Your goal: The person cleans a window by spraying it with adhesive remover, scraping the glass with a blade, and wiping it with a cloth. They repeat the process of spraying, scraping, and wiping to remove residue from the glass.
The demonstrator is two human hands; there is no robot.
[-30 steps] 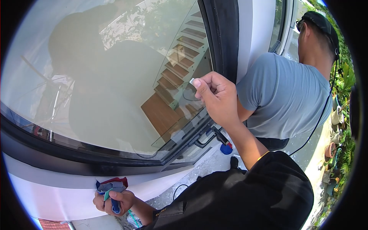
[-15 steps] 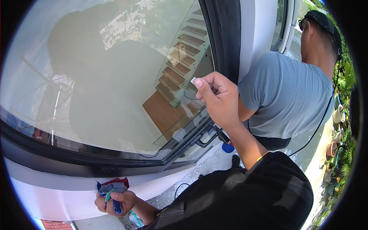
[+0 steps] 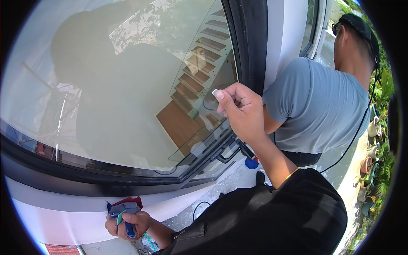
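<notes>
Large clear glass window pane (image 3: 119,97) set in a black frame (image 3: 250,38) — taken here as the reference point for all positions.

Right hand (image 3: 242,112): raised against the pane near its right edge, just left of the black frame's upright. Fingers curled closed, thumb and forefinger pinching a small flat pale-grey blade-like piece (image 3: 214,92). The piece's tip sits at the glass surface; whether it actually touches the glass cannot be told. The forearm runs down and away from the pane into a black sleeve (image 3: 297,204), with a thin yellow band at the wrist.

Left hand (image 3: 125,223): low, below the pane's bottom frame, in front of the white sill wall (image 3: 63,216). Closed in a fist around a blue-handled tool (image 3: 128,229), with a bundle of grey, red and blue cloth (image 3: 123,206) held in the same grip and pressed near the white wall. A green strip runs across the fingers — its nature cannot be made out.

Beyond the frame's right upright, a second person in a grey short-sleeved shirt (image 3: 318,106) and dark cap stands facing away, well apart from both hands. On the concrete ground under the pane's lower right corner lies a small round blue object (image 3: 251,163).

The glass shows a reflection of a dark figure, and wooden stairs (image 3: 195,72) beyond it.
</notes>
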